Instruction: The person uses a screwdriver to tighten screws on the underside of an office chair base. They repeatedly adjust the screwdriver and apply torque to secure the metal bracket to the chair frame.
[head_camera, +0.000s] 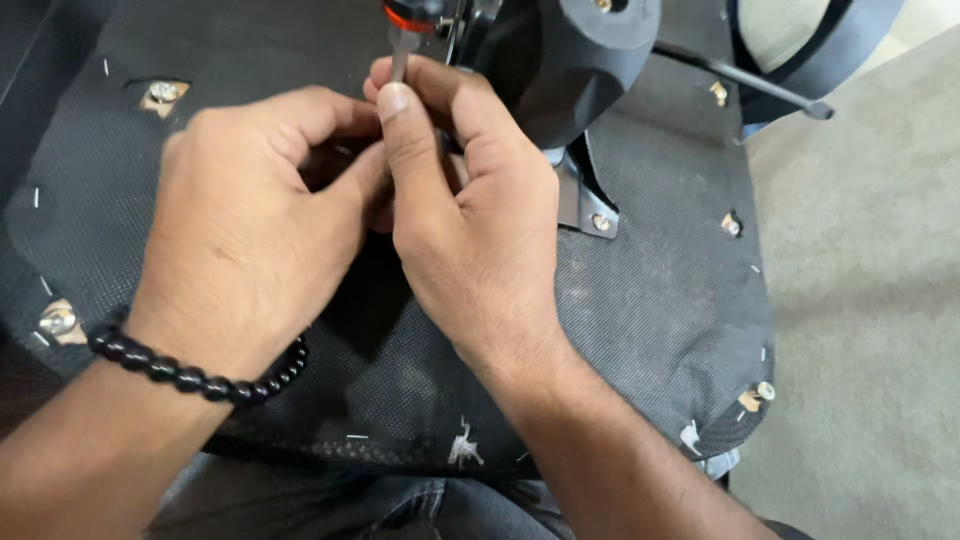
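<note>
An upturned office chair seat (650, 300), covered underneath in black mesh fabric, rests across my lap. My right hand (470, 210) is closed around the metal shaft of a screwdriver (400, 55) whose red and black handle shows at the top edge. My left hand (250, 230), a black bead bracelet (190, 375) on its wrist, curls tight against the right hand beside the shaft; whatever its fingertips pinch is hidden. Both hands work right beside the chair's black plastic mechanism housing (580, 60) and its metal mounting bracket (585, 205).
Bolts sit in cut-outs of the fabric at the seat's corners (165, 93) (58, 320) (765, 390). A black adjustment lever (740, 80) sticks out to the right. Staples dot the fabric edges. Grey carpet (870, 300) lies at the right.
</note>
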